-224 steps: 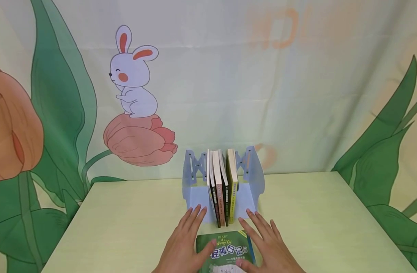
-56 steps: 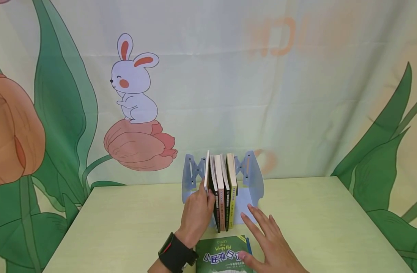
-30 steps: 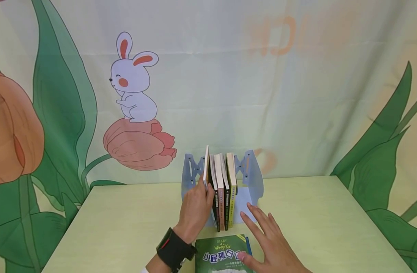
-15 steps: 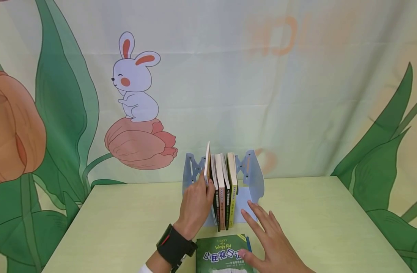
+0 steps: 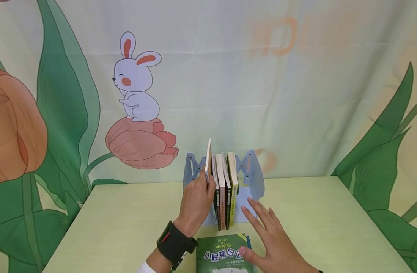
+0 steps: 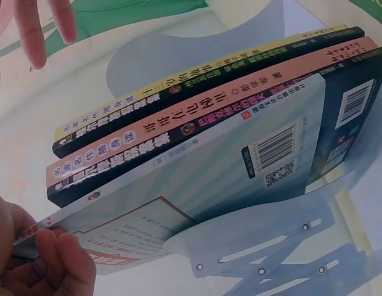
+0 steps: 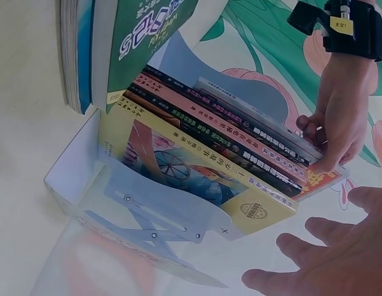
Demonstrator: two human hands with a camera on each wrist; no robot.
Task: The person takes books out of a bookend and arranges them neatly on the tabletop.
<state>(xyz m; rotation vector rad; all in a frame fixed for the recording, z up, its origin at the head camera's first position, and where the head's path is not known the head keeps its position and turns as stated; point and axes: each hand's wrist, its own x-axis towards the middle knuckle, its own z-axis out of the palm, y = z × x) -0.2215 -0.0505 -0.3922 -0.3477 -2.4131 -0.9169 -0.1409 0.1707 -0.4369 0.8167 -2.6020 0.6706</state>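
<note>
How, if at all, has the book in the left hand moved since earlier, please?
Yes, upward: the held book now stands higher relative to the blue rack.

Table [image 5: 331, 220]: pale yellow-green top. Directly on it, toward the middle of the far edge, sits a light-blue book stand [image 5: 256, 176], base flat, side plates upright. In front of the stand, nearer the camera, lies a flat stack: green book [image 5: 223, 248] uppermost, blue-edged book [image 7: 85, 55] beneath.

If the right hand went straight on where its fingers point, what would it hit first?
Probably the yellow book, the rightmost one in the blue bookend; depth is unclear, so the right hand might touch the bookend itself first.
</note>
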